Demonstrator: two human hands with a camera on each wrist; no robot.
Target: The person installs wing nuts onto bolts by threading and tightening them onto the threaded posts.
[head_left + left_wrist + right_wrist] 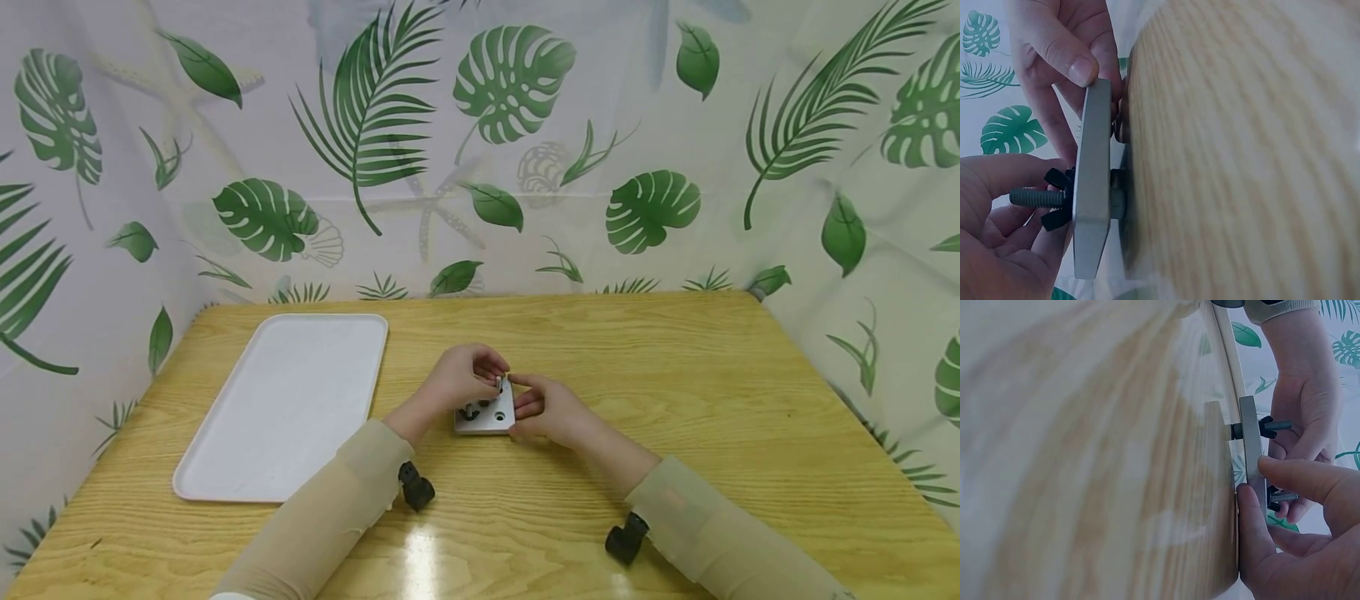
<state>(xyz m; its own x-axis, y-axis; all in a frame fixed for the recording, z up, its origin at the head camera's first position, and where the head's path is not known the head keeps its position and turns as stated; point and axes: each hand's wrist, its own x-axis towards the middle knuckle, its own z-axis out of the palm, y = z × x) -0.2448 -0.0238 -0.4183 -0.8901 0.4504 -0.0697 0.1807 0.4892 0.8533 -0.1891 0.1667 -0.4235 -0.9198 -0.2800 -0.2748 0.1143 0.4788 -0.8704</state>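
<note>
A flat metal plate [486,423] with a round hole near its front right corner sits just above the wooden table, bolt heads beneath it. Black wing nuts [1057,200] are on bolts [1038,198] that stick up through it. My left hand [467,375] reaches over the plate from the left and pinches the wing nut [1274,499] on the far right bolt [499,383], its fingertips partly hidden. The right hand [551,410] grips the plate's right edge, with the thumb [1291,469] on the top face and a finger underneath.
To the left lies a white tray [300,400] on the wooden table [675,375]. A leaf-patterned cloth [585,150] hangs behind the table and along its sides. Small black cameras [415,487] are strapped at both sleeves.
</note>
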